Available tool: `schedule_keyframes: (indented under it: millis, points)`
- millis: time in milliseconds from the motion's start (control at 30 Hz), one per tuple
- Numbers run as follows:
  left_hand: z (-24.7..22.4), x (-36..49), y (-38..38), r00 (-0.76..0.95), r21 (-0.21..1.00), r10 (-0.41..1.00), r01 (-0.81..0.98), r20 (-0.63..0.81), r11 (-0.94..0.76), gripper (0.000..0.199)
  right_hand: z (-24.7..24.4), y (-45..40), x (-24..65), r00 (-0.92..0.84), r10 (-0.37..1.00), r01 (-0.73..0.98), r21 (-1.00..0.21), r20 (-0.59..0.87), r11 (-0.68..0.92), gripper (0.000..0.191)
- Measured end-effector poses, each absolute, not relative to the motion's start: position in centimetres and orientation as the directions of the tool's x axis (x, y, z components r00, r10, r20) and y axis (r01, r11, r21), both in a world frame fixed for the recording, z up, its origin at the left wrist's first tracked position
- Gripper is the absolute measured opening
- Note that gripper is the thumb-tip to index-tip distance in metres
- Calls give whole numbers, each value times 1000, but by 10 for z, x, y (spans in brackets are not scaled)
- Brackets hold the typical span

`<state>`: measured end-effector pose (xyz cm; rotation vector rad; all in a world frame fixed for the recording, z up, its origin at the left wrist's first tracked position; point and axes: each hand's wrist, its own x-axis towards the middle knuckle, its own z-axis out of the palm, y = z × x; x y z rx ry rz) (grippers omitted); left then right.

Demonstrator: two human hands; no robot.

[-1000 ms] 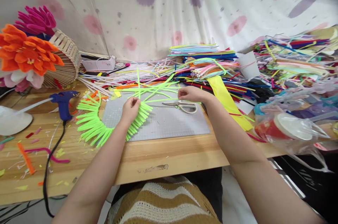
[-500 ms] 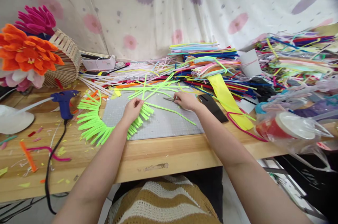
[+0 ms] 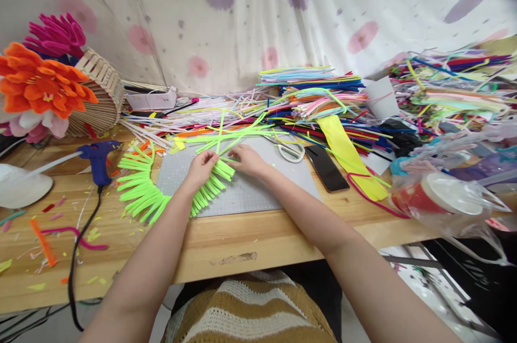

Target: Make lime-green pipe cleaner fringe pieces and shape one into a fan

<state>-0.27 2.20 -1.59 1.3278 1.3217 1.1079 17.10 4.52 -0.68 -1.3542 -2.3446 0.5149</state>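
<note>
A bright green pipe cleaner fringe (image 3: 139,200), bent into many loops, curves in a half ring on the left of the grey cutting mat. My left hand (image 3: 202,168) pinches its right end between thumb and fingertips. Close beside it, my right hand (image 3: 246,160) has its fingers closed on the green pipe cleaner at that same end; the strand is mostly hidden by the hand. Several straight green pipe cleaners (image 3: 238,133) lie crossed just beyond both hands. White-handled scissors (image 3: 291,152) rest on the mat's back right part.
A black phone (image 3: 326,168) lies right of the cutting mat (image 3: 258,197). A blue glue gun (image 3: 99,162) with its cord stands at left, near orange flowers (image 3: 46,82). Piles of coloured pipe cleaners (image 3: 323,95) line the back. A bagged cup (image 3: 440,195) sits at right.
My right hand has left the scissors on the mat and moved left to the green fringe. The long green strand that stretched right no longer shows there. My left hand keeps its pinch.
</note>
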Motion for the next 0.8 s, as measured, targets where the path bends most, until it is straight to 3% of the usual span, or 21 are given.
schedule_keyframes:
  millis: [67,167,367,600,800]
  points:
    - [-13,-1,20,43,991,999,136,-9,3,30,-12,42,157,-455,876,761,-441,160,476,17]
    - [-8,-1,17,80,992,997,125,-8,-2,33,-10,41,159,-376,917,794,-465,131,392,15]
    - [-13,2,15,15,994,1000,106,-16,14,34,-4,29,190,-436,889,759,-474,141,447,30]
    - [-19,4,13,-41,937,989,327,142,-122,23,-14,18,196,-447,878,747,-469,171,472,34]
    - [-19,5,13,-44,894,986,431,159,-125,26,-13,20,195,-428,881,746,-472,200,469,33]
